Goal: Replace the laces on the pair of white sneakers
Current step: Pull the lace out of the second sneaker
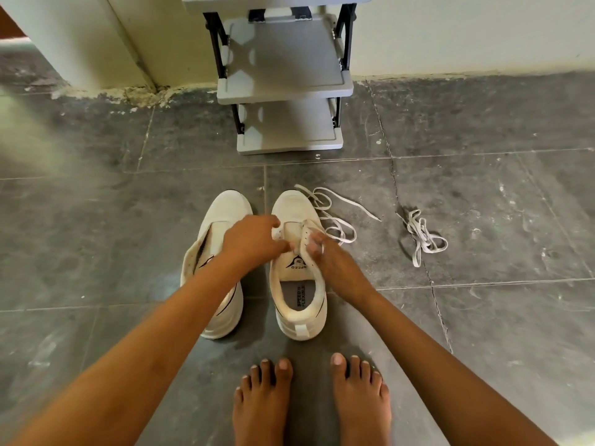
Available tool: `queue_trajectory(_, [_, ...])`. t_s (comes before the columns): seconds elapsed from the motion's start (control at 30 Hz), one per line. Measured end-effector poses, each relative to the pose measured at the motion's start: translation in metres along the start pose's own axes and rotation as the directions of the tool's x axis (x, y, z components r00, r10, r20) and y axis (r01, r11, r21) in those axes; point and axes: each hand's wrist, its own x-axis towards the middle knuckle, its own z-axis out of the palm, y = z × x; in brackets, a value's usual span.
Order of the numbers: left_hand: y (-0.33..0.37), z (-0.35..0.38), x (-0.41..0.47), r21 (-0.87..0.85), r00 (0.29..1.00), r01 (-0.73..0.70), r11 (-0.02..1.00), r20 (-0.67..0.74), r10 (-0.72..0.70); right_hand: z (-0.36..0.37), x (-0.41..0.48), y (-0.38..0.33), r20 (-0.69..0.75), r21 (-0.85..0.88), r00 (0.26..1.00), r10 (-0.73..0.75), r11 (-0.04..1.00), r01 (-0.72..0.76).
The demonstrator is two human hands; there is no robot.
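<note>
Head view, looking down at a grey tiled floor [483, 188]. The left hand [254, 239] is seen with its fingers curled, thumb and forefinger pinched at the top of the tongue of the right sneaker [297, 268]. The right hand [328, 259] is closed narrowly around the right eyelet flap of the same shoe. Whether a lace end is pinched in either hand cannot be told.

Both hands are placed over the throat of the shoe, whose long axis is laid near to far, toe pointing far. A loose lace [335, 220] is spread on the floor just right of the shoe and appears to be threaded into its far eyelets. The right hand is judged the nearer to it.

The left sneaker [225, 207] is stood just beside, and no lace is seen on it. A second, bundled lace [421, 236] is seen well apart to the right. A grey shelf rack [283, 82] is placed at the far side.
</note>
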Motion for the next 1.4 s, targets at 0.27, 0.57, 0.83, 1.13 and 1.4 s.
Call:
queue_trajectory(0.27, [0.001,0.017,-0.005,0.02,0.994,-0.091,0.996,-0.057,0.092,-0.014,0.039,0.006,-0.176,-0.401,0.971,0.164,0.888,-0.223])
queue_trajectory(0.57, [0.004,0.033,0.002,0.147,0.993,-0.098,0.984,-0.05,0.107,-0.048,0.048,-0.048,-0.259,0.199,0.957,0.13,0.977,-0.079])
queue_trajectory(0.83, [0.009,0.028,-0.002,0.142,0.996,-0.081,0.987,-0.034,0.086,-0.08,0.047,-0.134,0.058,0.798,0.998,0.027,0.599,-0.063])
queue_trajectory(1.13, [0.006,0.031,0.002,0.124,0.996,-0.081,0.989,-0.032,0.086,-0.063,0.055,-0.063,-0.199,-0.21,0.943,0.265,0.929,-0.305])
queue_trajectory(1.4, [0.003,0.034,0.004,0.137,0.993,-0.1,0.986,-0.042,0.107,-0.04,0.052,-0.028,-0.022,-0.666,0.939,0.344,0.695,-0.27])
